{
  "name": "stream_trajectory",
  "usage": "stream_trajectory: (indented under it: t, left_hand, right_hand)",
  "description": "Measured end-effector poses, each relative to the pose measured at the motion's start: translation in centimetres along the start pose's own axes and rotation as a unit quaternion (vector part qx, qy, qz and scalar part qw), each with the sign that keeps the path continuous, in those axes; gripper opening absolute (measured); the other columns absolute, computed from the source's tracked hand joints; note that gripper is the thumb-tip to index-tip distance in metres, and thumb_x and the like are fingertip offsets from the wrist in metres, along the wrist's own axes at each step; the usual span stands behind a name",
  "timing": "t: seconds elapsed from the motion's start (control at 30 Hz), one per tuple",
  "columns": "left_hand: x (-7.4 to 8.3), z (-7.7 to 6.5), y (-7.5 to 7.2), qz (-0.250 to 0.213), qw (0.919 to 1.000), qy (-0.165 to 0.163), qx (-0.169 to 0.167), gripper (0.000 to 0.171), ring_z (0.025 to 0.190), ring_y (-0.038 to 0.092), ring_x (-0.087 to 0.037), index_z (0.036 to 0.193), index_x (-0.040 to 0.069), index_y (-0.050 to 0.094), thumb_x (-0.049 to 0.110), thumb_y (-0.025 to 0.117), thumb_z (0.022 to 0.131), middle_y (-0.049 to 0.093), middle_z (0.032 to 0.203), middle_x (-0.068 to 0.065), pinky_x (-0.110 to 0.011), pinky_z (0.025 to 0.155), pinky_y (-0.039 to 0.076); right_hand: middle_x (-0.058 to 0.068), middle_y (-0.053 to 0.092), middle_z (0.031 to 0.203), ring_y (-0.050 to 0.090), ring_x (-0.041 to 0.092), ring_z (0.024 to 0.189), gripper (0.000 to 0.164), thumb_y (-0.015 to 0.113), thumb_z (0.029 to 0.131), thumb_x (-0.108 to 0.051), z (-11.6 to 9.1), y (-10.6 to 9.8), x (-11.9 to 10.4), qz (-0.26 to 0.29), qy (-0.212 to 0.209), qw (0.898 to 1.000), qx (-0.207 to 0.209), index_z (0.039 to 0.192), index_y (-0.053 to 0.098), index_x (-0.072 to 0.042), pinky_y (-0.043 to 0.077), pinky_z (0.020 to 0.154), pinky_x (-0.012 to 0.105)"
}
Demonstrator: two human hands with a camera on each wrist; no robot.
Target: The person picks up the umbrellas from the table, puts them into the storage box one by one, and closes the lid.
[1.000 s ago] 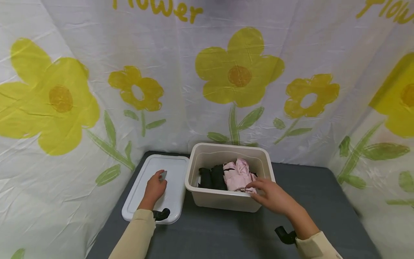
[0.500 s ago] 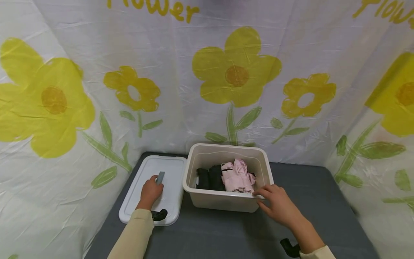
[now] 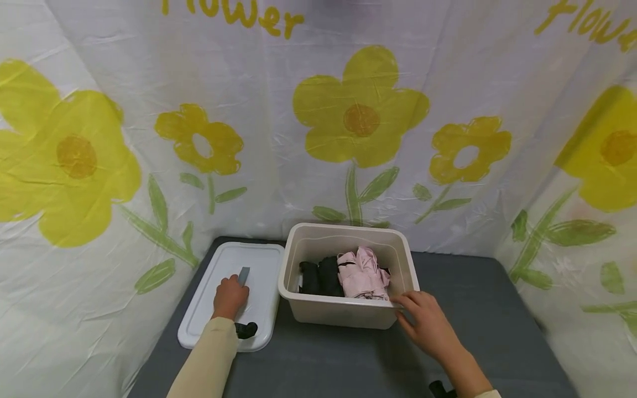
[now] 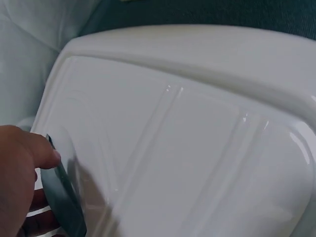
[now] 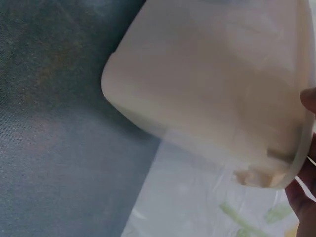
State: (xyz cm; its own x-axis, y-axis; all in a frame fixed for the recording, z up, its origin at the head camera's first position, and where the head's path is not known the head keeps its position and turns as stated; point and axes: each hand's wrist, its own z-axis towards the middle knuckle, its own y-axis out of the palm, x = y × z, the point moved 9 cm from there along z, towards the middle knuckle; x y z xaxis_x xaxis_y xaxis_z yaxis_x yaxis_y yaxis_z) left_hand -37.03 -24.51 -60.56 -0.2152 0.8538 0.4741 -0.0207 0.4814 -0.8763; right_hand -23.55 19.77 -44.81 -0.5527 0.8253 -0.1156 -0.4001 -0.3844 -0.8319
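In the head view a beige storage bin (image 3: 343, 313) stands on the table. Two rolled black cloths (image 3: 319, 277) and a folded pink garment (image 3: 362, 273) lie inside. My right hand (image 3: 429, 326) grips the bin's near right corner; the right wrist view has the thumb (image 5: 309, 99) on the outer wall and fingers around the rim. Left of the bin lies a white lid (image 3: 262, 301), flat. On it, my left hand (image 3: 230, 298) holds a grey handle-like strip (image 4: 63, 200) between thumb and fingers. Whether the strip is fixed to the lid, I cannot tell.
A dark grey table (image 3: 343, 365) carries everything. Behind it hangs a white sheet (image 3: 278, 138) painted with yellow flowers, which also closes in both sides. The bin stands close to the back sheet, its left rim beside the lid.
My right hand has moved from over the bin's near right corner down onto its rim. My left hand has lowered slightly on the grey strip, more of which shows.
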Motion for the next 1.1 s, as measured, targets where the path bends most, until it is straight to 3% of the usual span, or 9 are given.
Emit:
stream_trajectory:
  t: [0.33, 0.6, 0.83, 1.1]
  left_hand:
    - [0.0, 0.1, -0.6, 0.027, 0.9995, 0.016, -0.008, 0.034, 0.084, 0.058, -0.046, 0.106, -0.016, 0.058, 0.011, 0.052, 0.086, 0.055, 0.094, -0.032, -0.058, 0.073, 0.047]
    - [-0.6, 0.0, -1.6, 0.033, 0.9983, 0.028, -0.038, 0.027, 0.064, 0.057, -0.028, 0.086, -0.008, 0.06, 0.018, 0.059, 0.08, 0.062, 0.076, -0.017, -0.044, 0.058, 0.047]
    - [-0.3, -0.2, -3.9, 0.024, 0.9979, 0.047, -0.037, 0.037, 0.069, 0.058, -0.029, 0.104, -0.009, 0.061, 0.019, 0.059, 0.079, 0.065, 0.086, -0.02, -0.044, 0.063, 0.047]
    - [1.2, -0.4, -6.6, 0.041, 0.996, 0.071, -0.036, 0.042, 0.072, 0.058, -0.027, 0.113, -0.008, 0.061, 0.018, 0.062, 0.08, 0.065, 0.092, -0.02, -0.042, 0.063, 0.046]
  right_hand:
    - [0.001, 0.064, 0.092, 0.059, 0.023, 0.087, 0.03, 0.081, 0.069, -0.01, -0.3, 0.4, -0.1, 0.0, 0.004, 0.999, 0.043, 0.098, 0.071, -0.015, 0.045, 0.08, 0.047]
    - [0.002, 0.064, 0.093, 0.059, 0.024, 0.086, 0.031, 0.081, 0.069, -0.01, -0.6, 0.2, 0.1, 0.01, 0.005, 0.998, 0.069, 0.098, 0.071, -0.014, 0.044, 0.078, 0.047]
    - [0.003, 0.064, 0.093, 0.059, 0.025, 0.087, 0.03, 0.081, 0.07, -0.008, -0.7, 0.2, 0.1, 0.019, 0.017, 0.997, 0.078, 0.098, 0.071, -0.013, 0.044, 0.078, 0.047]
    - [0.003, 0.065, 0.095, 0.06, 0.025, 0.089, 0.03, 0.081, 0.071, -0.007, -0.9, 0.3, 0.1, 0.018, 0.036, 0.997, 0.071, 0.099, 0.072, -0.011, 0.044, 0.081, 0.048]
